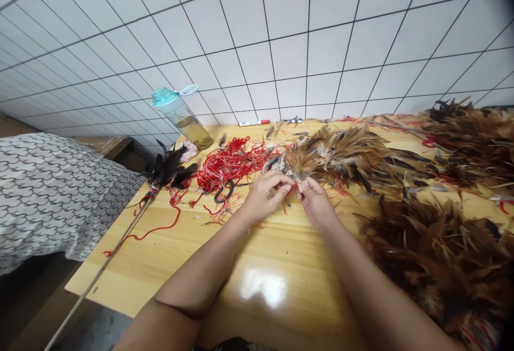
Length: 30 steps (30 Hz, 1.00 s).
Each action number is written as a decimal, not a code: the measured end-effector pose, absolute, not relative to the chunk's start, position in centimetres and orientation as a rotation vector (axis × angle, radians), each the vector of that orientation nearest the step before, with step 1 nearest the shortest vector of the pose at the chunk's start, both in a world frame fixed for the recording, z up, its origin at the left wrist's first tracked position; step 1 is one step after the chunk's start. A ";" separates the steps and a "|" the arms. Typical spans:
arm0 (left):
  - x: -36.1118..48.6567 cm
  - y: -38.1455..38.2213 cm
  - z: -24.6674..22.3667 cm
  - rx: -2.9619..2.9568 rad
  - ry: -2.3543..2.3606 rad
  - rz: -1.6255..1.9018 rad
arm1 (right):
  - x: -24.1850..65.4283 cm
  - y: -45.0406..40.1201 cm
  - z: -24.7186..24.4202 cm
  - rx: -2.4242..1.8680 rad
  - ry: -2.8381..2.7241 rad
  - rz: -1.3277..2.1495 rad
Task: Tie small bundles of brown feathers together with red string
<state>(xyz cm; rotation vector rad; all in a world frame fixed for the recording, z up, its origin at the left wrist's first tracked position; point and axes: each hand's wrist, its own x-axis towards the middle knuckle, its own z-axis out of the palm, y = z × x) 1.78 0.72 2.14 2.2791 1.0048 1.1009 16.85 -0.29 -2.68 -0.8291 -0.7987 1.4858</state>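
My left hand (267, 194) is closed in a pinch on a short piece of red string (294, 186) over the middle of the wooden table. Close beside it on the right, my right hand (315, 200) has its fingers pressed together at the base of a small brown feather bunch (302, 161). What exactly its fingertips grip is too small to tell. Behind my hands a pile of brown feathers (341, 150) stretches to the right. A tangle of red string (231, 164) lies left of my hands, with black-handled scissors (224, 191) at its front edge.
A bottle with a teal lid (184, 118) stands at the back left. Black feathers (168, 166) on a long stick (100, 268) cross the table's left side. More brown feathers (441, 249) cover the right. Two markers, one red (254, 123), lie by the tiled wall. Patterned cloth (60, 195) hangs at left.
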 end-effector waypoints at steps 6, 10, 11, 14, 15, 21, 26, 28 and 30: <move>2.1 0.6 1.4 2.513 0.983 1.065 | 16.8 -0.3 -2.8 -0.844 -0.876 1.463; 2.0 0.7 1.2 2.575 1.035 1.017 | 16.7 -0.3 -3.2 -0.878 -0.924 1.431; 2.0 0.7 1.1 2.581 1.047 1.011 | 16.7 -0.3 -3.3 -0.880 -0.926 1.430; 1.9 0.8 0.9 2.562 1.067 1.015 | 16.6 -0.3 -3.3 -0.855 -0.902 1.463; 2.0 0.9 0.8 2.549 1.064 1.023 | 16.6 -0.3 -3.2 -0.845 -0.890 1.479; 1.9 1.3 0.4 2.478 1.152 1.091 | 16.8 -0.3 -3.1 -0.801 -0.812 1.495; 1.7 1.6 -0.1 2.444 1.419 1.158 | 16.7 -0.1 -3.5 -0.808 -0.826 1.400; 1.7 1.6 -0.3 2.474 1.496 1.179 | 16.6 0.0 -3.8 -0.808 -0.852 1.393; 1.8 1.6 -0.3 2.534 1.536 1.199 | 16.5 0.1 -4.0 -0.798 -0.869 1.443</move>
